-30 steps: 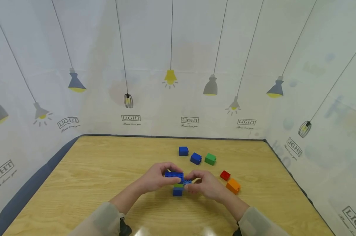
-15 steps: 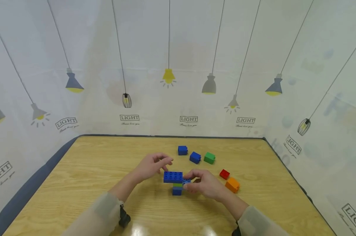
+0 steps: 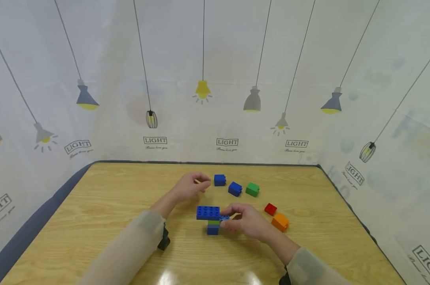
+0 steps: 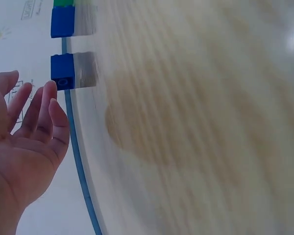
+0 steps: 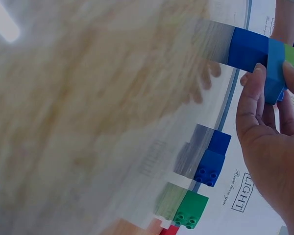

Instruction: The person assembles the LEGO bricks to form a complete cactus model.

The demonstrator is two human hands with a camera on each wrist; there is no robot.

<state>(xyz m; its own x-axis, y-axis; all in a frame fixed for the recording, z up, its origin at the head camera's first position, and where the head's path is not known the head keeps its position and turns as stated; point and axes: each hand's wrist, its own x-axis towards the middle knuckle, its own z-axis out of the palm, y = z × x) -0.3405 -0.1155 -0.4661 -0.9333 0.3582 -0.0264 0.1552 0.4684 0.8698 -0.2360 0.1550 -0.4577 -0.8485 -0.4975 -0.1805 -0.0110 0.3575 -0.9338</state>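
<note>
A small stack of toy building bricks stands on the table in front of me. On top is a wide blue brick (image 3: pixel 207 212), over a lime green brick (image 3: pixel 213 223) and a lighter blue brick (image 5: pixel 275 76) that juts out right, with a blue brick (image 5: pixel 247 49) at the bottom. My right hand (image 3: pixel 248 222) pinches the jutting end of the lighter blue brick between thumb and fingers. Behind the stack, my left hand (image 3: pixel 190 187) holds nothing; its fingers are loosely bent, their tips close to a loose blue brick (image 4: pixel 62 71).
Right of that loose brick lie another blue brick (image 3: pixel 235 189) and a green brick (image 3: pixel 252 189). A red brick (image 3: pixel 270 209) and an orange brick (image 3: pixel 280 222) lie beyond my right hand. Printed cloth walls (image 3: pixel 179 118) border the wooden table (image 3: pixel 129 182).
My left hand has let go of the wide blue brick on the stack and moved back, towards the loose blue brick. The right hand keeps its pinch on the stack.
</note>
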